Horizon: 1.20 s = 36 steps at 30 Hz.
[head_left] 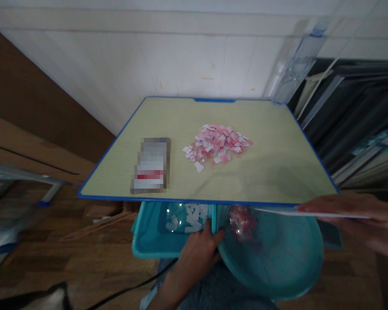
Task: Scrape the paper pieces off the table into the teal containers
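My left hand (198, 247) is at the adjoining rims of a rectangular teal tub (155, 250) and a round teal basin (297, 258), with its thumb and fingers closed over the edges. White paper pieces (195, 215) lie in the tub; a clear bag with pink contents (243, 221) lies in the basin. At the table's front right corner, my right hand (365, 219) grips a thin white sheet (287, 211), seen nearly edge-on. On the yellow-green table (278, 172) is a heap of small white-and-pink pieces (221, 142).
A phone-like flat rectangle (151, 165), pixelated, lies on the table's left side. A clear plastic bottle (294, 64) stands at the back right corner. Dark stacked panels (368, 99) lean at right; a metal ladder (29, 176) is at left. A black strap (132, 286) crosses low.
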### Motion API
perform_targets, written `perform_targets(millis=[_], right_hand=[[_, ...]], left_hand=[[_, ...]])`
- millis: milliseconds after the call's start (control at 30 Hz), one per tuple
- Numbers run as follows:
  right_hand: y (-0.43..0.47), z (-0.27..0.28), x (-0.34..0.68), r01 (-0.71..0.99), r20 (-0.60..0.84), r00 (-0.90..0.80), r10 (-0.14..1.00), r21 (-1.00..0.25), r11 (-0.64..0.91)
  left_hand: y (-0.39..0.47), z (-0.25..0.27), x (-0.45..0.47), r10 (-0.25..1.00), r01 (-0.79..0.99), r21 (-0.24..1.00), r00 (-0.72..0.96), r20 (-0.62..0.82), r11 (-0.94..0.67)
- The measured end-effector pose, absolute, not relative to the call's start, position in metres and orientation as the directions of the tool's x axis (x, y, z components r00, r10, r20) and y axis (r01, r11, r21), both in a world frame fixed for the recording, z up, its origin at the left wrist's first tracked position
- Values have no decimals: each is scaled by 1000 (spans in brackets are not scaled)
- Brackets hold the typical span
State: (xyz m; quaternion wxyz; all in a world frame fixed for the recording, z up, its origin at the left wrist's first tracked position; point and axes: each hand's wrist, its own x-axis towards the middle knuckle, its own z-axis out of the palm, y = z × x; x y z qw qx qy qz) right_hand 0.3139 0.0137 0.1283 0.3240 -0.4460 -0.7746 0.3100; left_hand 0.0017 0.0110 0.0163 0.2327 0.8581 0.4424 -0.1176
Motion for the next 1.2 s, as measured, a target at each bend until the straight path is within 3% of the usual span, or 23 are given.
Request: perform_targets(millis=[333, 667, 967, 1100, 1200], right_hand=[[-5, 112, 312, 629, 177, -258, 950, -716, 304], [-5, 106, 303, 564, 214, -384, 898, -716, 412], [-8, 107, 298, 584, 100, -447, 889, -720, 374], [-4, 120, 303, 556, 184, -392, 901, -734, 391], [11, 123, 307, 622, 344, -165, 924, -691, 368]], left_hand=[[9, 20, 3, 720, 819, 262, 574, -390, -510], [8, 26, 2, 706, 827, 268, 561, -432, -494], [0, 19, -2, 713, 808, 307, 588, -381, -502], [0, 18, -3, 715, 800, 332, 598, -363, -501], [1, 19, -2, 713, 805, 325, 592, -375, -497]])
